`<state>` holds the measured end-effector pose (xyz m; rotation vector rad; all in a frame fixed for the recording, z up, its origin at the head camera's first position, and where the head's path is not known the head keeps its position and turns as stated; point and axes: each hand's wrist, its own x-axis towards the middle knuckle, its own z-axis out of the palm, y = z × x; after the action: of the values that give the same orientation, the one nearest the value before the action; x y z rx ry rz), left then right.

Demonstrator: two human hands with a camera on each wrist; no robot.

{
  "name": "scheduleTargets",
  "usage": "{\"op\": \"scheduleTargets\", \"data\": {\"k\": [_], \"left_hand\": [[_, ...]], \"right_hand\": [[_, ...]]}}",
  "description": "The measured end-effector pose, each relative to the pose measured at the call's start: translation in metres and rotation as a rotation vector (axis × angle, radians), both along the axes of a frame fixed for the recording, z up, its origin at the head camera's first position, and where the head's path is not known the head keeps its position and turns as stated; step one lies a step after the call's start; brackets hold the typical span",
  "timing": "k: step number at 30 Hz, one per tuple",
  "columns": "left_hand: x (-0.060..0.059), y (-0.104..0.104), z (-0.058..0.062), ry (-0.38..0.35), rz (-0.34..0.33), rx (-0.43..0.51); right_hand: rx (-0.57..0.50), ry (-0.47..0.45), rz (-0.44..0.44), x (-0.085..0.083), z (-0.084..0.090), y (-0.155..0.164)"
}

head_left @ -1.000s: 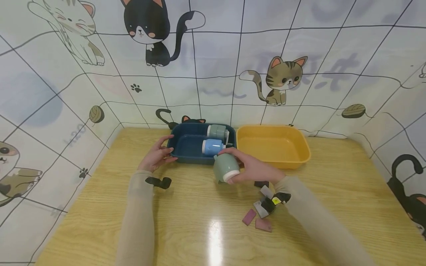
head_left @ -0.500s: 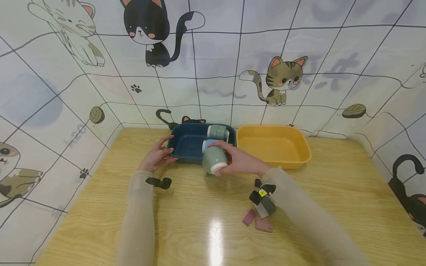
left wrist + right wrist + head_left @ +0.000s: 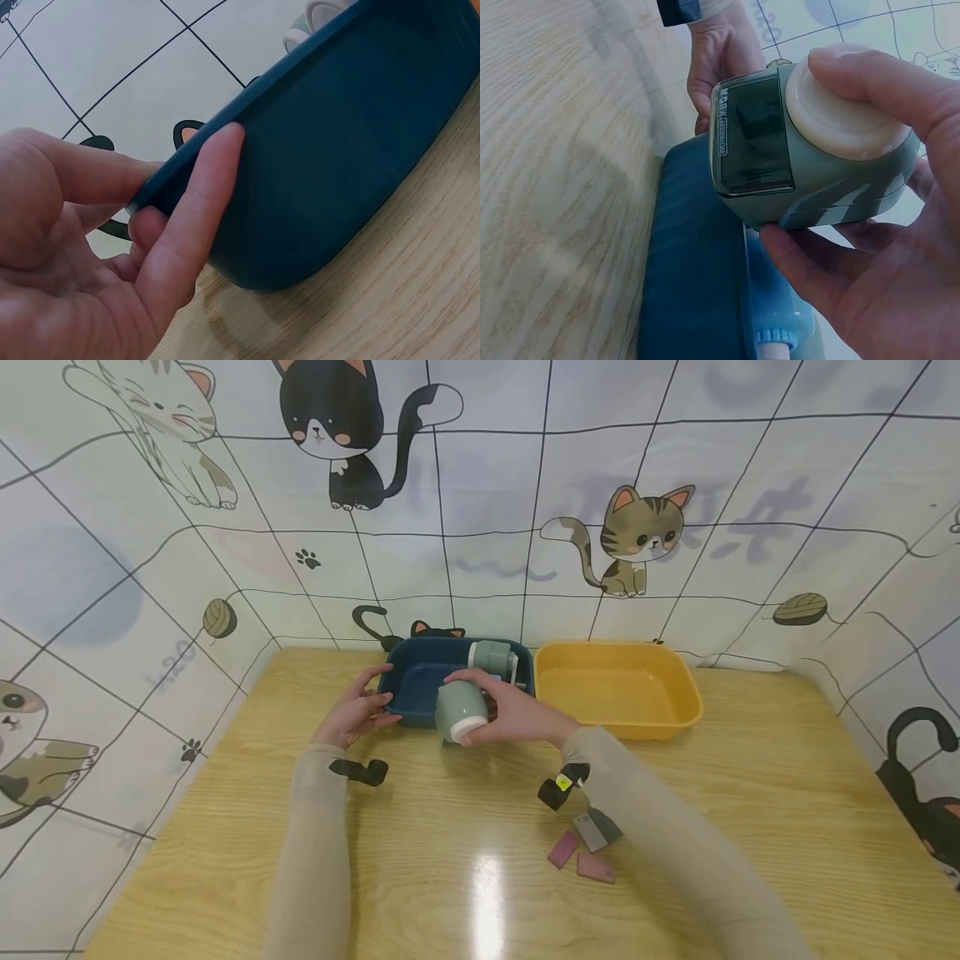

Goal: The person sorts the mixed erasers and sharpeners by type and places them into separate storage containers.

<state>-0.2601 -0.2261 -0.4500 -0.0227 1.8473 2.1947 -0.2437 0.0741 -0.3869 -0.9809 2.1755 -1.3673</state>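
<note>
On the left of the worktop, the near left corner of a dark blue tray is pinched by the left hand, the thumb over the rim and the fingers laid against the outer wall. A black strap is worn at that wrist. Further right, a green sharpener is held by the right hand just over the tray's near edge, its white dial facing the person and covered by the thumb, the fingers curled under the body; a dark transparent window is seen on its side. Inside the tray a blue sharpener lies beneath it, and another green one lies at the back. The held sharpener is judged to be hard plastic, light and stiff, with smooth rounded sides that could slip, so it is best taken across the body, away from the dial. To the right stands a yellow tray, touching or just beside the blue one. Nearer the person, small pink and grey blocks lie below the right sleeve.
</note>
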Motion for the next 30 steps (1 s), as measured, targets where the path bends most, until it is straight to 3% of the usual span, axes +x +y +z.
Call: {"op": "scheduleTargets", "data": {"k": [12, 21, 30], "left_hand": [[0.001, 0.001, 0.002, -0.037, 0.01, 0.006], [0.001, 0.002, 0.003, -0.027, -0.001, -0.009], [0.002, 0.001, 0.003, -0.03, -0.007, -0.008]], "right_hand": [[0.051, 0.048, 0.031, -0.006, 0.007, -0.016], [0.116, 0.189, 0.098, -0.017, 0.019, -0.024], [0.15, 0.206, 0.116, -0.026, 0.026, -0.034]]}}
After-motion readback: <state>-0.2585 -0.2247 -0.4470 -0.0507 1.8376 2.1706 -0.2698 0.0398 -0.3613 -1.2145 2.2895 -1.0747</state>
